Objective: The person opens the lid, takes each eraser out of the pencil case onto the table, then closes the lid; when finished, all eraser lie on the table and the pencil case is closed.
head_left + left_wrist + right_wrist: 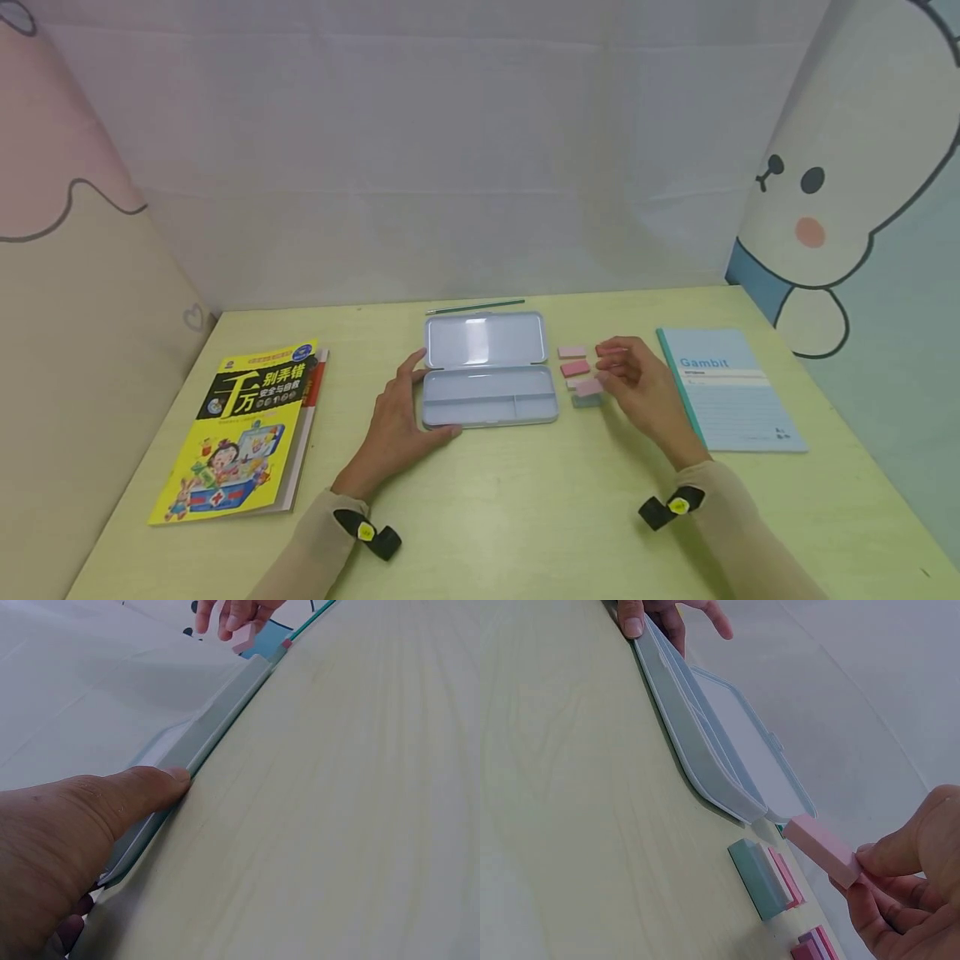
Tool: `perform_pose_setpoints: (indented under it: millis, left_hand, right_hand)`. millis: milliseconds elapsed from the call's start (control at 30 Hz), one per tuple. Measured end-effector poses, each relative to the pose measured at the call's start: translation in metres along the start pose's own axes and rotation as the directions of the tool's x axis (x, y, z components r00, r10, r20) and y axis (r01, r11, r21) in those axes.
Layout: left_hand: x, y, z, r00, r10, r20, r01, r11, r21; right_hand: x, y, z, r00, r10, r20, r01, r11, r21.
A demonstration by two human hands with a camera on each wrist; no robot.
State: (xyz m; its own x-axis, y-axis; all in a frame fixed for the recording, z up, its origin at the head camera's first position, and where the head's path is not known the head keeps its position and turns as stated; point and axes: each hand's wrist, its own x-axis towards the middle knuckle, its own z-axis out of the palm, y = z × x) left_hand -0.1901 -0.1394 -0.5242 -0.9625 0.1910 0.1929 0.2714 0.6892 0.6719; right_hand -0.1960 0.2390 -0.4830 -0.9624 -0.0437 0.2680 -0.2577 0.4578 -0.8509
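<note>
An opened pale blue pencil case [468, 413] lies on the table with its lid [517, 340] folded back. My left hand [395, 414] grips its left end, the thumb [154, 787] against the front wall and the other fingers around the side. To the right of the case, my right hand [643, 387] pinches a light pink eraser [821, 849] between thumb and fingers, above the table. Below it sit a grey-green eraser [756, 877] and other erasers beside it. A light pink eraser [572, 352] and a darker pink eraser [575, 367] lie farther back.
Behind the case lies a green pencil [476, 307]. A yellow book [240, 442] rests on another book at the left. A light blue notebook [738, 400] lies at the right, close to my right wrist. A white cloth wall [465, 167] stands behind the table.
</note>
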Motion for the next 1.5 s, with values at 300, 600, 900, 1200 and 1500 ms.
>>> perform_pose_setpoints:
  millis: [300,600,900,1200,1500]
  left_hand:
    - [0.001,0.000,0.000,1.000,-0.007,0.011,0.007,1.000,-0.004]
    - [0.002,-0.001,0.000,1.000,-0.016,0.016,0.016,1.000,0.001]
    - [0.001,0.000,-0.001,1.000,-0.020,0.018,0.020,1.000,0.003]
    - [0.000,-0.001,0.000,1.000,-0.014,0.008,0.014,1.000,0.007]
    - [0.000,0.000,0.000,1.000,-0.015,0.011,0.015,1.000,0.012]
  right_hand:
    - [-0.005,-0.002,-0.011,0.996,0.092,-0.012,-0.093,0.991,-0.095]
    - [-0.010,0.003,-0.020,0.991,0.132,0.002,-0.130,0.981,-0.145]
    - [-0.015,0.010,-0.028,0.990,0.137,-0.027,-0.139,0.969,-0.204]
    - [-0.019,0.014,-0.032,0.987,0.160,-0.024,-0.161,0.970,-0.182]
    - [-0.021,0.020,-0.032,0.988,0.146,-0.053,-0.154,0.965,-0.212]
